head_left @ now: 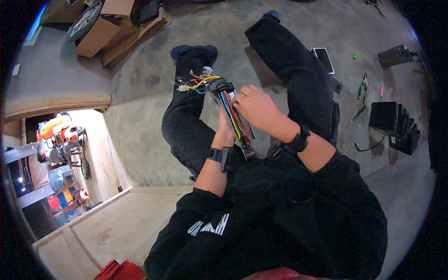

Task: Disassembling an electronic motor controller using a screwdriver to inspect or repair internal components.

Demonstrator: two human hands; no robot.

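Above my lap is a long, narrow circuit board (pixel 235 119) with thick red, blue, yellow and black wires running along it. From its far end a bundle of thinner coloured wires (pixel 198 84) with white connectors spreads over my left trouser leg. My left hand (pixel 226 125) wraps the board's left side from below, its fingers mostly hidden behind it. On the far right edge of the board rests my right hand (pixel 256 108), fingers bent and pressed together there. A greyish metal strip lies along that side; whether the fingertips pinch something small cannot be made out.
Green-handled pliers (pixel 362 87), a pink stick-like item (pixel 381 91) and a finned metal case (pixel 324 60) lie on the concrete floor to the right. Black box-shaped blocks (pixel 394 120) stand beyond them. Cardboard (pixel 98 37) is piled far left, near a doorway.
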